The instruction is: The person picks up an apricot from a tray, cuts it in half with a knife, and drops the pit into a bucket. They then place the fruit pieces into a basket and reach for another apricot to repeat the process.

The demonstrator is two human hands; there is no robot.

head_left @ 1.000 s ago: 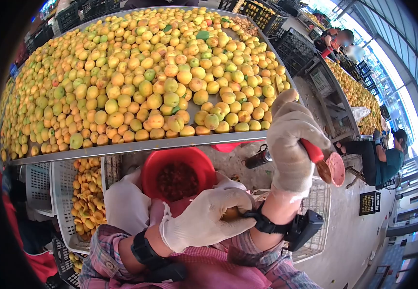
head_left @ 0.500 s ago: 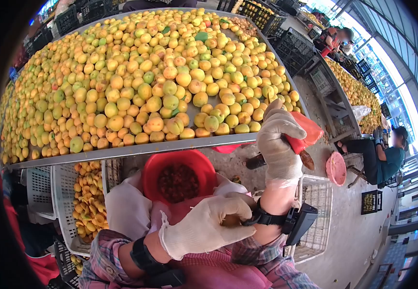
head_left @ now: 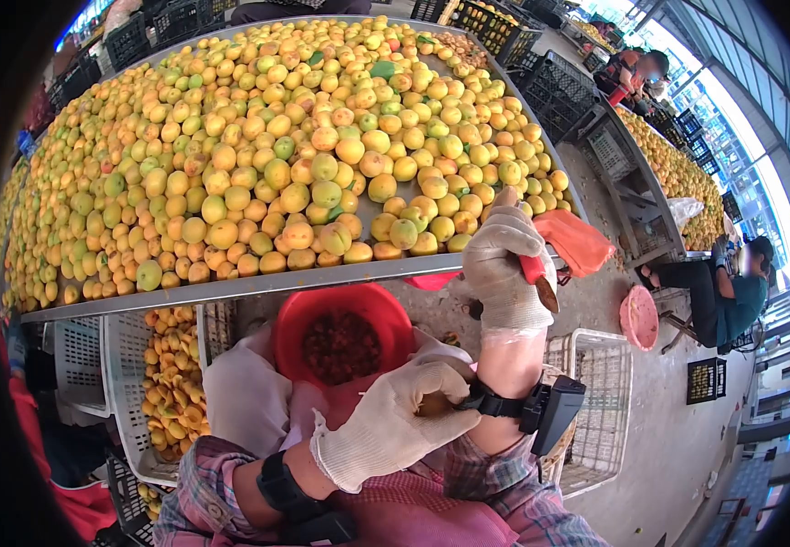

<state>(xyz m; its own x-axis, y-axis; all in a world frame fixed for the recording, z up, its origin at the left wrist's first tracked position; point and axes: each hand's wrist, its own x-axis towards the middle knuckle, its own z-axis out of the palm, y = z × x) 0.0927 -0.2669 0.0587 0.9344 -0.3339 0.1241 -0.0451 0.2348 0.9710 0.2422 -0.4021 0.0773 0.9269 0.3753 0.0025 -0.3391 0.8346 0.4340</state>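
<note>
My left hand (head_left: pixel 395 427), in a white knit glove, is closed round a brownish-yellow fruit (head_left: pixel 431 404), mostly hidden by the fingers and thumb. My right hand (head_left: pixel 507 264), gloved too, is raised at the near right edge of the fruit table (head_left: pixel 258 283). Its fingers are wrapped round a tool handle (head_left: pixel 545 292), red and brown, whose other end is hidden. Just right of it an orange-red cloth or bag (head_left: pixel 577 242) lies at the table's corner. Yellow-orange fruits (head_left: pixel 222 205) cover the tabletop. Below its edge stands a red bucket (head_left: pixel 395 319) with dark reddish pieces inside.
A crate (head_left: pixel 122 401) of opened fruit is at the lower left. Another white crate (head_left: pixel 609 392) stands right of my right forearm. Farther right are a pink basket (head_left: pixel 638 319), a black crate (head_left: pixel 706 381), a seated person (head_left: pixel 741 296) and another fruit table.
My right hand has moved left and slightly down, away from the orange-red cloth, with the handle still in it. My left hand keeps hold of the fruit. The view has shifted slightly.
</note>
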